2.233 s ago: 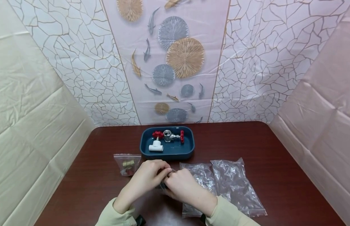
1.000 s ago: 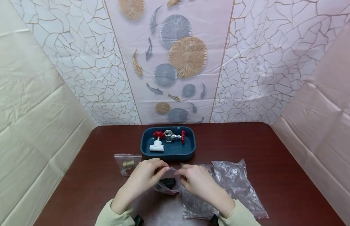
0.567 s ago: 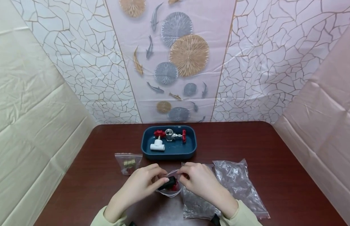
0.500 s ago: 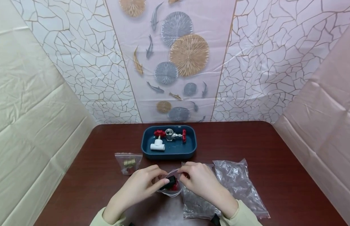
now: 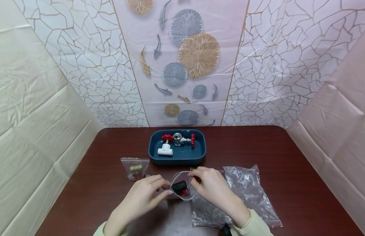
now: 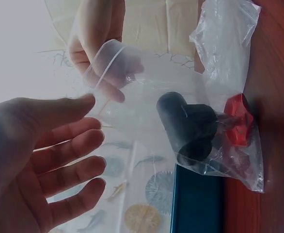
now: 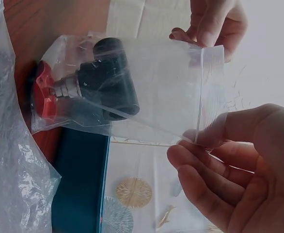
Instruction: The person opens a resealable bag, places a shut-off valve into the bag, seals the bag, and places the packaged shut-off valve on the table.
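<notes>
A clear zip bag [image 5: 186, 196] stands upright with its mouth spread into a loop. Inside is a valve with a black T-shaped body [image 6: 188, 126], a metal stem [image 7: 67, 87] and a red handwheel [image 7: 45, 92], which points down. My left hand [image 5: 144, 193] pinches the left edge of the bag's mouth between thumb and index finger; its other fingers extend loosely in the left wrist view. On the opposite edge, my right hand [image 5: 213, 186] pinches the rim with thumb and fingers.
Behind the hands, a blue tray [image 5: 176, 161] holds a white tee valve [image 5: 165, 150] and a metal valve [image 5: 178, 139], both with red handwheels. A small bag with a brass fitting [image 5: 135, 168] lies left. Flat plastic bags [image 5: 248, 190] lie right.
Both hands have drawn apart and the bag's mouth has widened between them. The valve, hidden behind the hands at first, now shows inside. My left hand has shifted left, off the black body.
</notes>
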Demonstrator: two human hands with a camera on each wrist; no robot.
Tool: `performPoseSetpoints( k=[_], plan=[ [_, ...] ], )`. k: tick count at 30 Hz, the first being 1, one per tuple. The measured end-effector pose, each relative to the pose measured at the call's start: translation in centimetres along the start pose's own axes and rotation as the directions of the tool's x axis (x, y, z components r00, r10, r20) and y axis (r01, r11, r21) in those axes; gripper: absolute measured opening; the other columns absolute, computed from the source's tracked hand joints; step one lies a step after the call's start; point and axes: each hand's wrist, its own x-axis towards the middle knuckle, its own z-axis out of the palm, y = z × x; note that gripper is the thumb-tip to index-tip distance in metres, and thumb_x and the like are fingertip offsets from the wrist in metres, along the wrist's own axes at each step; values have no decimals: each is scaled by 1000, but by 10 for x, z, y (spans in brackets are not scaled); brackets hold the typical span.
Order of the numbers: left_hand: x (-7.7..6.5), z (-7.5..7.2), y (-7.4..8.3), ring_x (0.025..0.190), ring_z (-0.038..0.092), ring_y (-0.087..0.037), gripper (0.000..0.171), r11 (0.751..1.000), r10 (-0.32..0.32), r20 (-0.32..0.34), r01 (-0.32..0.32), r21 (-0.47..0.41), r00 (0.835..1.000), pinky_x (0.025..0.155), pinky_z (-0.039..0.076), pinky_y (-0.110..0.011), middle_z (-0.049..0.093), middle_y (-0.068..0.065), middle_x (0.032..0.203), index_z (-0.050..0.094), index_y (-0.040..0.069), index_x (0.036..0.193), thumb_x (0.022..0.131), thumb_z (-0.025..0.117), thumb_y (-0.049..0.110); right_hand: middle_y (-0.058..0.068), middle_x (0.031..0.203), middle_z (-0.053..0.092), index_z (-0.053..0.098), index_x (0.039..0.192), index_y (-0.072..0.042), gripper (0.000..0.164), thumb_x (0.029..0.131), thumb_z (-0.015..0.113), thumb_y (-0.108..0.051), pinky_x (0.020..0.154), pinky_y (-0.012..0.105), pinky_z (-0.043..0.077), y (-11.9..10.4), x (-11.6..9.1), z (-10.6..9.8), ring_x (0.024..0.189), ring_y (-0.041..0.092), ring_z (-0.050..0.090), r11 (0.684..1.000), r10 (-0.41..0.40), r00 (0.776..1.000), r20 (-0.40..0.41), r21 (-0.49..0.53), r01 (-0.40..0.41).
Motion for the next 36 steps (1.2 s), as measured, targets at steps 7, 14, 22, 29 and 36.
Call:
performPoseSetpoints(
  k=[7,14,22,29,36],
  plan=[
    [3,3,-3,72,54,2,9,995,94,-61,-92,36,994,64,48,-18,61,17,84,74,20,96,97,70,29,-2,90,72,79,98,-11,17,84,70,-5,57,23,45,5,0,3,62,2,53,999,-39,999,-31,11,39],
    [2,2,-9,72,54,1,4,987,129,-130,-114,113,983,63,47,-19,61,16,81,74,21,91,94,73,23,-7,95,68,77,102,-15,11,96,68,-16,62,24,50,18,-6,-8,71,-1,58,992,-84,993,88,106,75],
    [-3,0,-16,72,55,2,3,993,95,-158,-84,78,983,63,48,-18,62,18,82,73,23,90,92,75,21,-8,118,65,74,114,-16,21,100,65,-29,89,34,54,37,-16,-20,107,9,64,961,-270,937,221,128,246],
    [-4,-1,-18,69,53,4,7,996,92,-202,-87,35,975,61,44,-13,62,18,83,73,23,90,90,78,18,-11,98,67,73,98,-17,10,89,76,-12,80,29,55,43,-16,-11,91,6,66,920,-392,917,72,27,391],
    [-4,-3,-20,68,54,0,12,992,127,-245,-119,47,961,61,42,-14,62,18,83,72,23,90,87,80,15,-11,90,68,68,95,-18,18,86,78,-5,74,25,54,46,-17,-3,83,5,66,922,-383,923,-28,55,384]
  ],
)
